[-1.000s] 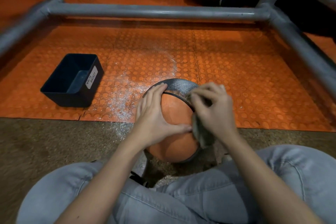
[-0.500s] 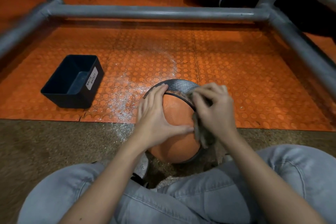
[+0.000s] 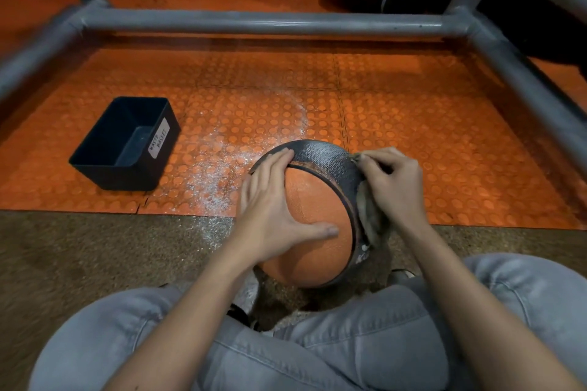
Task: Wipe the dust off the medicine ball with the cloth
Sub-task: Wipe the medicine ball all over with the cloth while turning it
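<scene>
Both of my hands are resting on the medicine ball (image 3: 317, 216), which is sitting on the ground just in front of my legs in grey jeans (image 3: 349, 343), across the line where the orange studded mat (image 3: 444, 143) is meeting the brown floor (image 3: 95, 257). My left hand (image 3: 270, 213) is lying flat on the ball's left side, its fingers (image 3: 279, 162) straight and reaching up to the black band, the thumb stretching across the orange panel; it is gripping nothing, only pressing. My right hand (image 3: 394, 187) is curling its fingers round the cloth (image 3: 370, 219), a crumpled grey-brown rag, and pressing it against the black textured band on the ball's right side. Part of the cloth is hanging below my palm along that band. White dust (image 3: 216, 174) is lying scattered on the mat just left of the ball. A dark bin (image 3: 127, 178) with a handwritten label (image 3: 158, 143) reading "waste basket" is standing well to the left on the mat, mouth up. A grey metal pipe frame (image 3: 254, 20) is running along the mat's far and side edges.
</scene>
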A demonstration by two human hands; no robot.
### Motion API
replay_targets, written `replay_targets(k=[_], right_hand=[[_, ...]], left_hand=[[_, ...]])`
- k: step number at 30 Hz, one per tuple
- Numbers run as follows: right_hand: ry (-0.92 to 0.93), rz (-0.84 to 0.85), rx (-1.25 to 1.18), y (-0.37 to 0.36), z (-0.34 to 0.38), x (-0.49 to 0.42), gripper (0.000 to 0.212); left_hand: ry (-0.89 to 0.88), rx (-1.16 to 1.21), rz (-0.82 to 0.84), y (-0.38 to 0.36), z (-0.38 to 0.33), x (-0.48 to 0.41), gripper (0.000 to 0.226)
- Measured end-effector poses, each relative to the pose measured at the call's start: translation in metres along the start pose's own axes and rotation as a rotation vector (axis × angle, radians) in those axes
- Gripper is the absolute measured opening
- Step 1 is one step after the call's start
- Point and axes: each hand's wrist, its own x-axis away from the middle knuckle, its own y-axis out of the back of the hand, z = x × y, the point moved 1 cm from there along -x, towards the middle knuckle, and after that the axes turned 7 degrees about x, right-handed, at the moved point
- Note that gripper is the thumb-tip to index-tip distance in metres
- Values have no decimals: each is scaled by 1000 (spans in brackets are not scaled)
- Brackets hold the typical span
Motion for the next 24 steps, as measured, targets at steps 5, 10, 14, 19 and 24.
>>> replay_targets(k=[5, 10, 14, 19, 24], right_hand=[[140, -10, 98, -8, 22, 21, 15], [241, 15, 86, -8, 25, 21, 14], [-16, -2, 18, 0, -1, -5, 17], [300, 8, 132, -11, 38, 33, 13], [83, 6, 56, -5, 8, 3, 15]], left_hand=[[5, -17, -55, 0, 2, 0, 129], [8, 7, -53, -1, 2, 0, 127], [5, -28, -30, -4, -1, -2, 128], [6, 3, -98, -4, 4, 0, 125], [-1, -10, -53, -6, 1, 0, 128]])
